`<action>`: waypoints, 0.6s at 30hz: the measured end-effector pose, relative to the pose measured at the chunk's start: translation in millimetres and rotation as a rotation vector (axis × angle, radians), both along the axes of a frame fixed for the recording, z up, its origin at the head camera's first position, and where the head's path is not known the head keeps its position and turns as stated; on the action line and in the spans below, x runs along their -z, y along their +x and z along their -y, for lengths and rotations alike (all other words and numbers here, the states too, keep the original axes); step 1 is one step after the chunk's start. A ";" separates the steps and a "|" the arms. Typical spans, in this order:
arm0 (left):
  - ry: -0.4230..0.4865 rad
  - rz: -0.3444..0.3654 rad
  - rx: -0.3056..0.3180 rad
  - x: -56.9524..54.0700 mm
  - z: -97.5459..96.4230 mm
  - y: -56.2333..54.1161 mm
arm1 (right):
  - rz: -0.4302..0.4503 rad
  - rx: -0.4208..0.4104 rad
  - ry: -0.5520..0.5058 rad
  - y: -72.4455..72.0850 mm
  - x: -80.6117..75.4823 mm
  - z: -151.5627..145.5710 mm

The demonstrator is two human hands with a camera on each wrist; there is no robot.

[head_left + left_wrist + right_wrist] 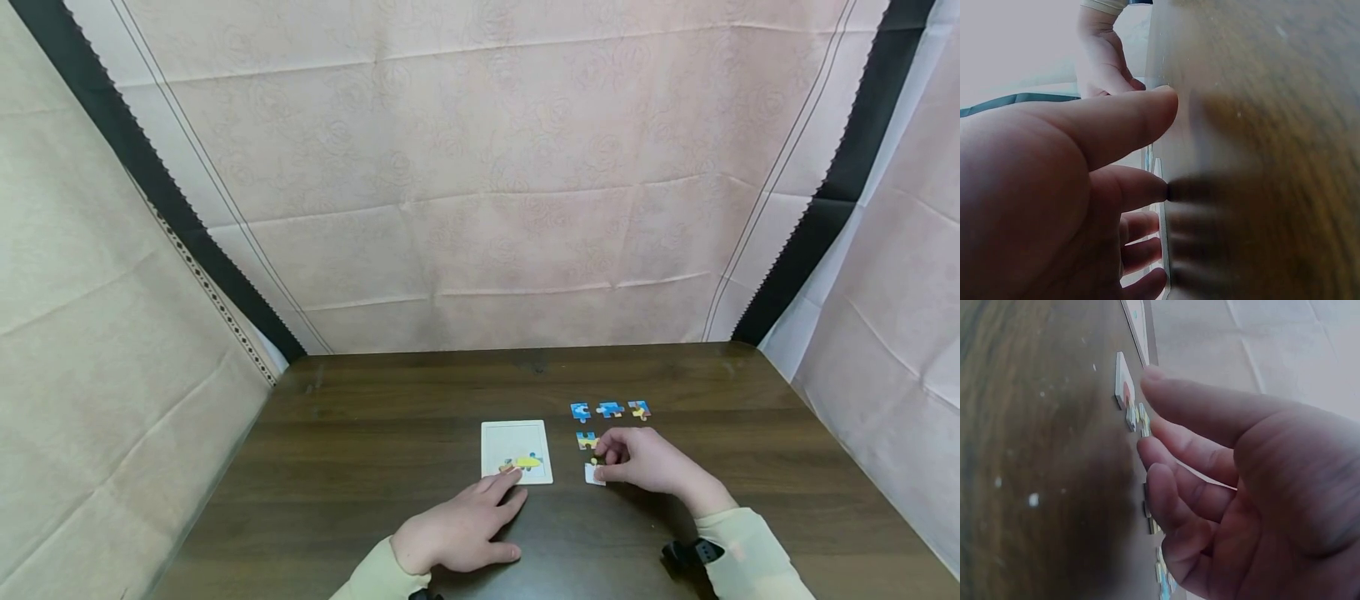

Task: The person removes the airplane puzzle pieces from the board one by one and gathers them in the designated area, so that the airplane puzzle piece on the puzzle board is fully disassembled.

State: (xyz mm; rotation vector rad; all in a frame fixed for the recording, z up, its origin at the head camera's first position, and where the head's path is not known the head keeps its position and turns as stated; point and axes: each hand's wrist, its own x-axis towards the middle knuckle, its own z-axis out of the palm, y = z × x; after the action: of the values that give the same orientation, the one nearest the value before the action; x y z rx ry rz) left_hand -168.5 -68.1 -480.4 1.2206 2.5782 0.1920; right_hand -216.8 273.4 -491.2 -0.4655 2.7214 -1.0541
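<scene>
A white puzzle board lies on the table, with a yellow and blue patch of picture near its lower edge. My left hand rests at that lower edge, its fingers stretched over the board's lower left part. To the right of the board, my right hand is at a white jigsaw piece, thumb overlapping it. The right wrist view has this white piece flat on the table beside the thumb tip, with thumb and fingers apart. Just above it lies a blue and yellow piece; the hand may hide others.
Farther back lie a blue piece, another blue piece and a multicoloured piece in a row. The brown wooden table is bounded by pale cloth walls at the back and both sides.
</scene>
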 end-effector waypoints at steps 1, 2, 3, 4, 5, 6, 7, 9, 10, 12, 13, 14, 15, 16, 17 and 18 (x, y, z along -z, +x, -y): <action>0.000 0.002 -0.001 0.0 -0.1 -0.1 | 0.000 0.001 0.010 0.4 -0.1 0.4; 0.000 0.003 -0.001 0.0 -0.1 -0.1 | -0.001 0.002 0.019 0.9 -0.4 1.0; 0.000 0.003 -0.001 -0.2 -0.1 0.0 | -0.005 0.002 0.029 1.4 -0.6 1.6; 0.001 0.004 -0.001 -0.2 -0.1 0.1 | -0.010 0.000 0.038 1.9 -1.1 2.4; 0.000 0.005 -0.001 0.0 -0.1 0.0 | -0.017 -0.003 0.049 2.3 -1.5 3.0; 0.000 0.008 -0.002 0.0 -0.1 0.0 | -0.022 -0.007 0.055 2.9 -2.1 3.7; 0.000 0.010 -0.002 0.3 -0.1 -0.3 | -0.027 -0.011 0.062 3.2 -2.4 4.2; -0.001 0.017 -0.002 0.6 -0.2 -0.6 | -0.039 -0.021 0.071 4.1 -3.1 4.8; -0.002 0.023 -0.003 0.7 -0.1 -0.8 | -0.044 -0.027 0.073 4.6 -3.7 4.9; -0.003 0.033 -0.006 1.3 0.0 -1.1 | -0.052 -0.035 0.071 5.3 -4.3 4.5; -0.003 0.037 -0.006 1.7 0.1 -1.2 | -0.055 -0.040 0.071 5.6 -4.3 4.1; -0.002 0.042 -0.007 1.8 0.2 -1.2 | -0.056 -0.044 0.069 6.0 -4.8 3.8; -0.002 0.046 -0.008 2.0 0.3 -1.4 | -0.057 -0.048 0.066 6.3 -5.1 3.4; -0.001 0.050 -0.008 2.0 0.4 -1.4 | -0.056 -0.050 0.065 6.3 -5.3 2.9; 0.001 0.053 -0.008 2.2 0.5 -1.6 | -0.053 -0.050 0.063 6.3 -5.3 2.6; 0.001 0.057 -0.007 1.9 0.6 -1.8 | -0.048 -0.049 0.064 6.2 -5.7 2.4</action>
State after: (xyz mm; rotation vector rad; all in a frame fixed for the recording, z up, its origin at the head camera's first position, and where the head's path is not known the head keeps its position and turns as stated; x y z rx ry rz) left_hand -170.4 -68.7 -482.3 1.1895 2.5347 0.2262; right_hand -210.5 271.0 -485.5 -0.5513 2.7607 -0.9529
